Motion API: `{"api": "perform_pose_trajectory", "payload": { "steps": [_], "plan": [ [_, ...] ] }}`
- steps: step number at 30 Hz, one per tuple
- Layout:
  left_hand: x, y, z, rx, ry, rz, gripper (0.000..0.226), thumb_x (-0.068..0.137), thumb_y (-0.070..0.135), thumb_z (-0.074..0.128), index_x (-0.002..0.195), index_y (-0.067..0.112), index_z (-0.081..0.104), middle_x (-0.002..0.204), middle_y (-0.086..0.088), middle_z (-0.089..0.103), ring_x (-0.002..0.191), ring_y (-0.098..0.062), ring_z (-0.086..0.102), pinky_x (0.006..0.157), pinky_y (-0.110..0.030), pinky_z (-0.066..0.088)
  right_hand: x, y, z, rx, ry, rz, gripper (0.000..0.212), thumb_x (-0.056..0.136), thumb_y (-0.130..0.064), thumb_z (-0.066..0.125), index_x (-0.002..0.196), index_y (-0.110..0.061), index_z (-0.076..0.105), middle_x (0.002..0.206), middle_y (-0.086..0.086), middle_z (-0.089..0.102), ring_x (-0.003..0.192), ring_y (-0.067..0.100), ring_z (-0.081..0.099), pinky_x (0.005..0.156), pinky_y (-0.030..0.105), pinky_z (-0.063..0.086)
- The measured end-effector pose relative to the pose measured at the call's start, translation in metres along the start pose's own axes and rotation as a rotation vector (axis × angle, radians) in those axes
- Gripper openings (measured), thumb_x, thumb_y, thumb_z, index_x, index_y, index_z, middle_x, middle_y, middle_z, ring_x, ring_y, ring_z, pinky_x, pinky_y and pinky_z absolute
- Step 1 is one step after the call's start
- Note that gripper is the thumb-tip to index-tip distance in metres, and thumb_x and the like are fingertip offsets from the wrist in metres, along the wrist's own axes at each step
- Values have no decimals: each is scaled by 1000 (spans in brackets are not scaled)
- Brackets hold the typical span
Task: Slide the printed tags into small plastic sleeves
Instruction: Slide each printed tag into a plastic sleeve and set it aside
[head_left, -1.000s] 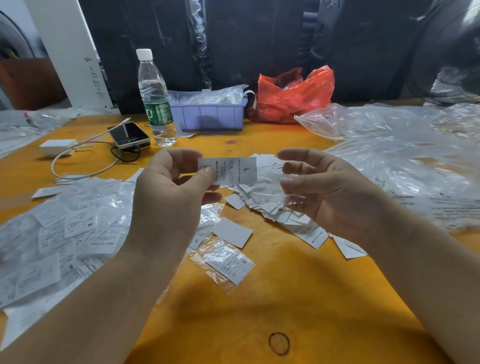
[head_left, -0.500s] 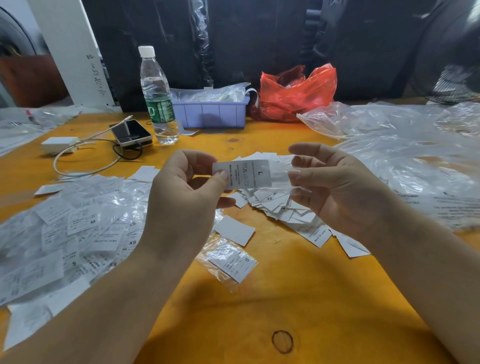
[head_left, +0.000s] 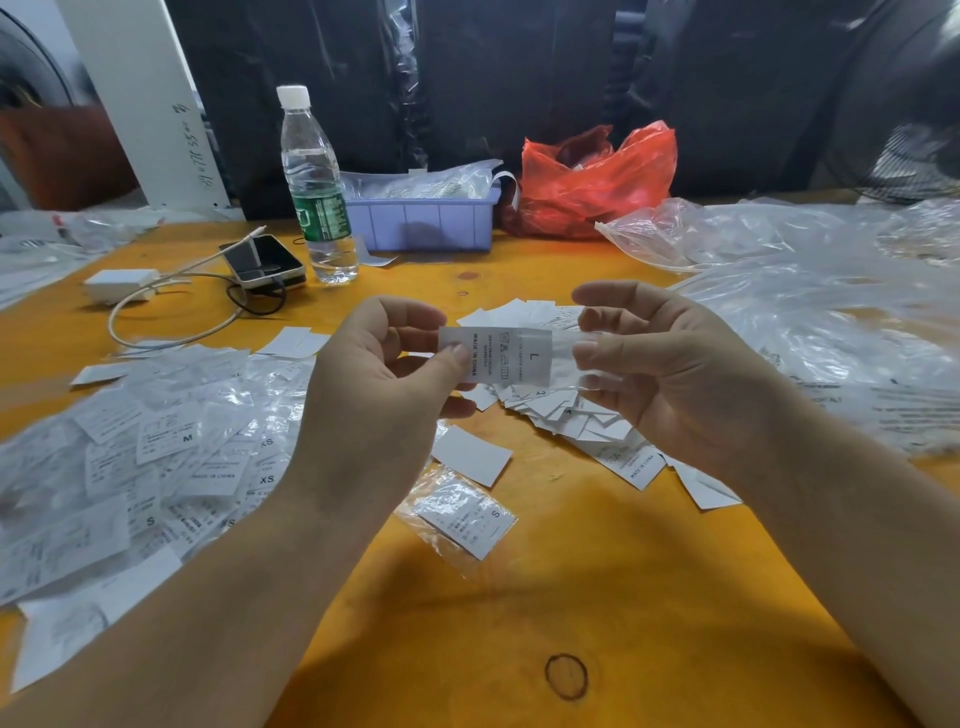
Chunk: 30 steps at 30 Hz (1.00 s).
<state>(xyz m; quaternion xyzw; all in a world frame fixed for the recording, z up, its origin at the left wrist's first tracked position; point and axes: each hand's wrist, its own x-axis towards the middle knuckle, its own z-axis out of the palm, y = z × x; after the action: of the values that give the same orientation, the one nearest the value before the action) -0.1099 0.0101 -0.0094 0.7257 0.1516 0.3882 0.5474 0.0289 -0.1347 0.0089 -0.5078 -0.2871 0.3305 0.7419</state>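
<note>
near table edge (head_left: 519, 597): bare | left: sleeved tags (head_left: 130, 457) | right: plastic bags (head_left: 831, 322), maybe overlapping

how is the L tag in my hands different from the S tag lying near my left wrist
The L tag is held up between the left hand and right hand, only partly in its clear sleeve; the S tag lies on the table, fully bagged. Their size letters differ. Both are white printed tags.
</note>
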Motion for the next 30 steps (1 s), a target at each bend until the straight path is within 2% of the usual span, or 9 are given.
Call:
{"api": "perform_pose_trajectory", "payload": {
  "steps": [3, 6, 11, 16, 23, 26, 30],
  "plan": [
    [0, 0, 0, -9, -18, -1, 17, 89, 15, 69, 92, 27, 57, 82, 4, 71, 77, -12, 73, 57, -19, 57, 0, 1, 0, -22, -6, 1, 45, 57, 5, 69, 97, -13, 68, 91, 6, 58, 89, 31, 63, 58, 26, 56],
    [0, 0, 0, -20, -50, -15, 17, 90, 15, 68, 94, 26, 57, 83, 11, 71, 78, -10, 72, 58, -20, 57, -1, 1, 1, -38, -11, -2, 44, 56, 5, 69, 96, -14, 68, 93, 7, 58, 94, 32, 64, 59, 25, 56],
    [-1, 0, 1, -17, -100, -32, 17, 89, 15, 68, 96, 26, 57, 84, 13, 70, 80, -7, 71, 58, -20, 57, -2, 1, 1, -66, -38, 12, 42, 58, 4, 69, 97, -14, 68, 97, 8, 58, 97, 32, 70, 65, 27, 58],
    [-2, 0, 1, -10, -129, -34, 16, 89, 17, 68, 97, 27, 57, 84, 12, 71, 79, -7, 71, 58, -20, 57, -2, 2, 2, -109, -42, 25, 42, 58, 2, 70, 96, -15, 68, 101, 9, 59, 101, 28, 69, 68, 30, 58],
    [-3, 1, 2, -32, -174, -62, 22, 85, 14, 73, 98, 26, 60, 85, 4, 72, 80, -9, 71, 58, -20, 56, -1, 2, 0, -121, -45, 20, 39, 57, 1, 71, 93, -14, 68, 90, 5, 67, 98, 28, 70, 72, 31, 59],
    [-3, 2, 2, -49, -204, -68, 24, 83, 11, 74, 98, 24, 61, 85, 2, 73, 76, -12, 71, 57, -20, 55, -1, 3, -1, -125, -41, 28, 40, 57, 1, 71, 95, -13, 68, 86, 3, 70, 98, 29, 70, 80, 40, 58],
    [-3, 3, 2, -27, -222, -63, 21, 84, 15, 73, 99, 24, 62, 84, 1, 73, 63, -9, 66, 56, -23, 57, -1, 3, 0, -132, -50, 36, 43, 57, 1, 72, 98, -12, 68, 91, 5, 69, 99, 33, 70, 71, 33, 61]
  ]
}}
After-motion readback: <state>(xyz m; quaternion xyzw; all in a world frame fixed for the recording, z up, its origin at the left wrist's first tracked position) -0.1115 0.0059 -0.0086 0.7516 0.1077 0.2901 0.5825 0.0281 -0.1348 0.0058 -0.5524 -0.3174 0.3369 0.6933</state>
